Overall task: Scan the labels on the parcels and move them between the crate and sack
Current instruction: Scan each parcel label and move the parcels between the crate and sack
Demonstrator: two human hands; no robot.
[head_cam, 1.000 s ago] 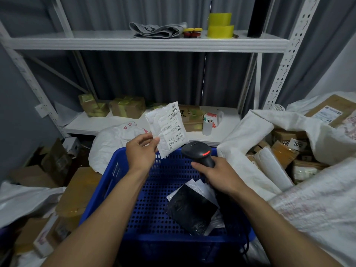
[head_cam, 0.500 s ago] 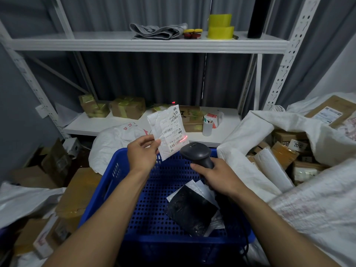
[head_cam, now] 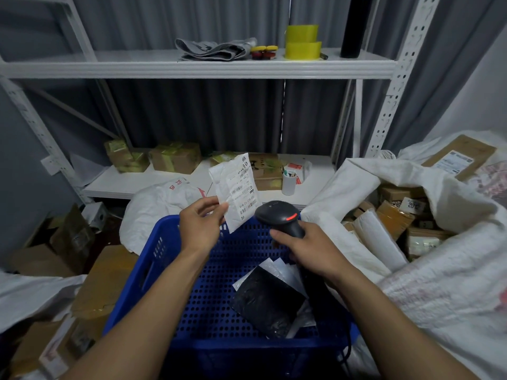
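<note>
My left hand point(head_cam: 201, 227) pinches a small white padded parcel point(head_cam: 236, 187) by its lower corner and holds it upright above the far rim of the blue perforated crate point(head_cam: 170, 259), its label facing me. My right hand point(head_cam: 312, 249) grips a black handheld scanner point(head_cam: 278, 216) just right of the parcel, its head pointed at the label and a red light lit on top. Inside the crate lie a black bag parcel point(head_cam: 264, 300) and silver ones beneath it. An open white sack point(head_cam: 444, 270) full of cardboard parcels sits to the right.
A white metal shelf rack point(head_cam: 197, 68) stands behind, with taped boxes, a white cup point(head_cam: 288, 184) and yellow tape rolls point(head_cam: 301, 42) on it. Another white sack point(head_cam: 159, 201) lies behind the crate. Cardboard boxes point(head_cam: 107, 281) pile up at the left.
The parcel has tilted slightly and the scanner has stayed aimed at it; the red scan line seen on the label half a second ago is gone.
</note>
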